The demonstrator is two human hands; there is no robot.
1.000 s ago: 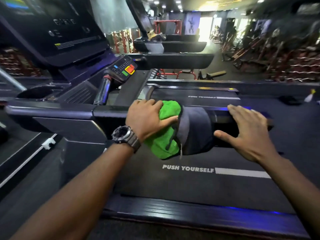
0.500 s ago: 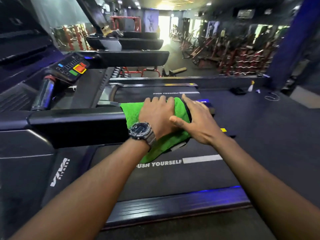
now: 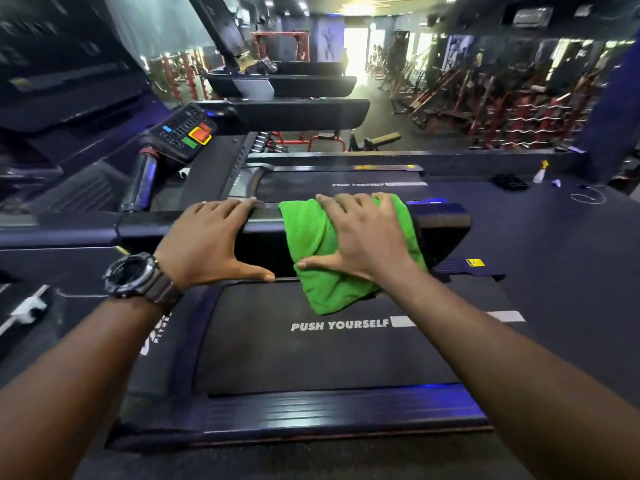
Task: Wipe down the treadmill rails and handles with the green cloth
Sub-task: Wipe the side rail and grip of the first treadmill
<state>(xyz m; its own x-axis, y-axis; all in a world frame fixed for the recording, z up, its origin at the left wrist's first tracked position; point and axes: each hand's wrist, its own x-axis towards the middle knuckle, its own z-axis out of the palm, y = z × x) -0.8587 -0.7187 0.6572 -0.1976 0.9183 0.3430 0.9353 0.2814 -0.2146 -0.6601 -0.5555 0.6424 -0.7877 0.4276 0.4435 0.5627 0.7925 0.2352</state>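
Closest in, the treadmill belt (image 3: 311,358) reads "PUSH YOURSELF" under two outstretched forearms. Just beyond, the left hand (image 3: 204,244), a watch (image 3: 135,273) on its wrist, lies on the black side rail (image 3: 446,220) with fingers straight and spread, holding nothing. Beside it the right hand (image 3: 360,233) presses flat, fingers splayed, on the green cloth (image 3: 311,237), which drapes over the rail near its end and hangs toward the belt. Farther back sit the control panel (image 3: 183,135) with red and green buttons, then more treadmills and red weight racks.
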